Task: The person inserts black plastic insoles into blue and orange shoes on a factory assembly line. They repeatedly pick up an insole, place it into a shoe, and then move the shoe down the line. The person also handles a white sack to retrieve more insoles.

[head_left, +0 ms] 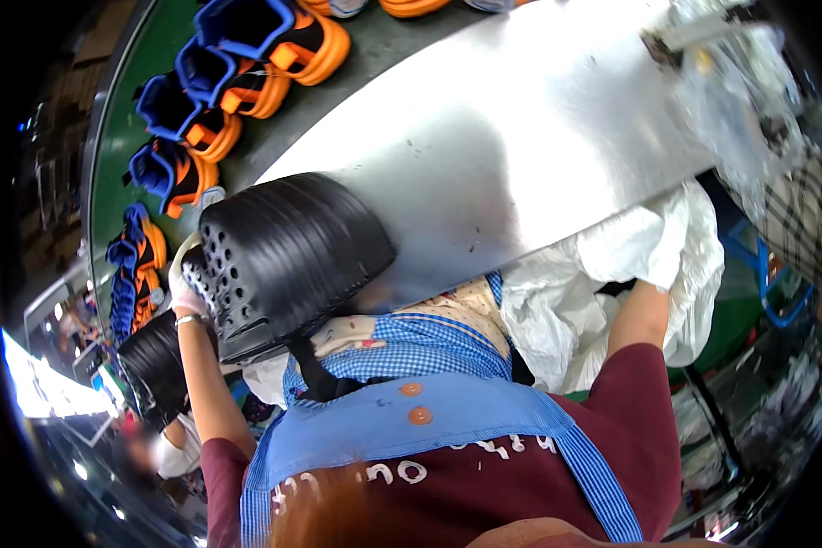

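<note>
My main worry is the black ribbed plastic basket with round holes (292, 247), tilted at the near left edge of the shiny silver metal worktop (457, 155). If my pale-gloved left hand (184, 281) lost its purchase on the perforated end, the basket could drop or knock the nearest shoes. My white-gloved right hand (658, 251) is at the crumpled white plastic bag (553, 310), whose loose folds might snag on the worktop's edge. I cannot tell whether either hand's fingers are apart or clamped.

My count: one worktop, one bag, two baskets including the lower-left black one (151, 365), and perhaps six black-and-orange shoes with blue linings (215, 135) along the left, the farthest being blurred.
</note>
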`<state>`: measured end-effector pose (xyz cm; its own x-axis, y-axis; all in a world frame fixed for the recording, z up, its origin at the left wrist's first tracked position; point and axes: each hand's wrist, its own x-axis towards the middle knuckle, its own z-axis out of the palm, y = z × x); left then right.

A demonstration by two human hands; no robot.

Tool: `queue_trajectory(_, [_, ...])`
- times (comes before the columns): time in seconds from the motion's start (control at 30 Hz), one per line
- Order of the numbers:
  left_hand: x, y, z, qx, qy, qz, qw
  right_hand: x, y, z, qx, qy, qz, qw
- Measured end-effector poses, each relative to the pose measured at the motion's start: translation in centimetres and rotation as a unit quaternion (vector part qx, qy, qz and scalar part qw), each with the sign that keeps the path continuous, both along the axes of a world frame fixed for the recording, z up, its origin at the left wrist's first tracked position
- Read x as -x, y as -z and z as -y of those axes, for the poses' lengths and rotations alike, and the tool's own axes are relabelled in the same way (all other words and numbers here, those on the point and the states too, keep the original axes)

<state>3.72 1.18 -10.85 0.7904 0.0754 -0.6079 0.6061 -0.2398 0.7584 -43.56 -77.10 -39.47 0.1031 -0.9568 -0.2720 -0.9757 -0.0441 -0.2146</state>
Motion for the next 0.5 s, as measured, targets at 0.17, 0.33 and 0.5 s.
queue_trajectory(0.17, [0.5,-0.5,3.1,-0.03,0.033,0.05,0.998,-0.8,0.5,1.1,0.004,0.001,-0.004,1.0])
queue_trajectory(0.33, [1.1,-1.0,4.8,-0.193,0.161,0.119,0.96,-1.5,1.3,2.3,0.0,0.0,0.002,1.0])
queue_trajectory(0.5, [0.6,-0.2,4.6,-0.127,0.135,0.106,0.977,-0.7,1.2,1.9,0.005,0.002,0.018,1.0])
